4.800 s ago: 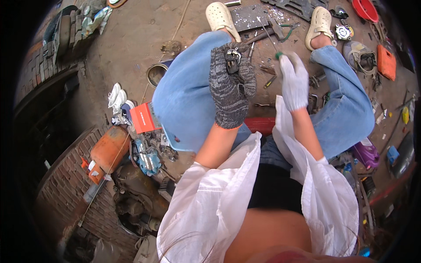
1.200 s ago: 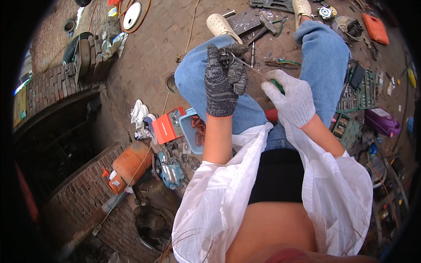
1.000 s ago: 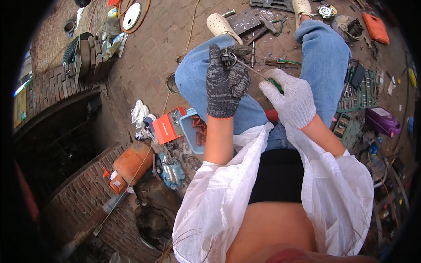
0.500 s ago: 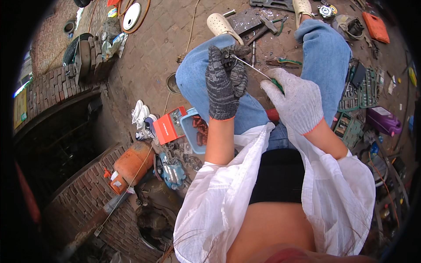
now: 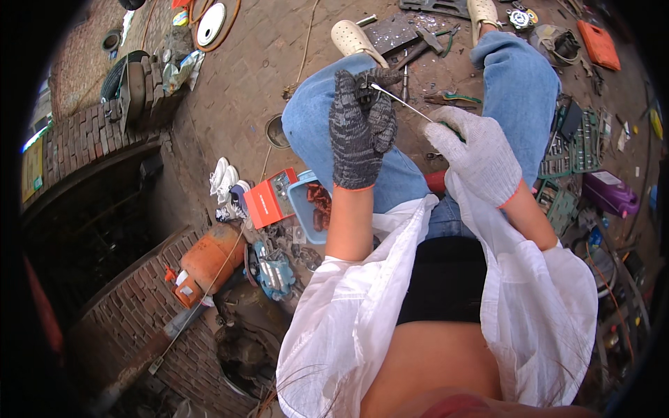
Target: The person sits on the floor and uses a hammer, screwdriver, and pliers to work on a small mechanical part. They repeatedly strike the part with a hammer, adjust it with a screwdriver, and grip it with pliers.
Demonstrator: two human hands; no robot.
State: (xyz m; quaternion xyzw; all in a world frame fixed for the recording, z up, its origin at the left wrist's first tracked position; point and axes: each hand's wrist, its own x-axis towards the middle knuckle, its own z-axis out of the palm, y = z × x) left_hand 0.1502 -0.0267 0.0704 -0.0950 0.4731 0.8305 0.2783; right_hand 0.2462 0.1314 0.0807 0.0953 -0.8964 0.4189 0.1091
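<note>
My left hand (image 5: 357, 136), in a dark grey knit glove, is closed around a small dark metal part (image 5: 365, 85) above my left knee. The fingers hide most of that part, so its kind is unclear. In a pale grey glove, my right hand (image 5: 482, 152) grips a screwdriver (image 5: 404, 103) by its green handle, which shows only in part between the fingers. Its thin steel shaft slants up and left, and the tip meets the dark part or lies just in front of it; I cannot tell which.
Between my feet lie a hammer (image 5: 419, 47), pliers (image 5: 453, 99) and a metal plate (image 5: 390, 35). Green socket cases (image 5: 585, 143) and a purple jug (image 5: 610, 192) are at right. A blue tub (image 5: 302, 209), red box (image 5: 263, 203) and rusty orange cylinder (image 5: 213, 258) stand at left.
My right hand has shifted slightly right and turned on the screwdriver, so less of the green handle shows. My left hand, still closed on the part, has barely moved.
</note>
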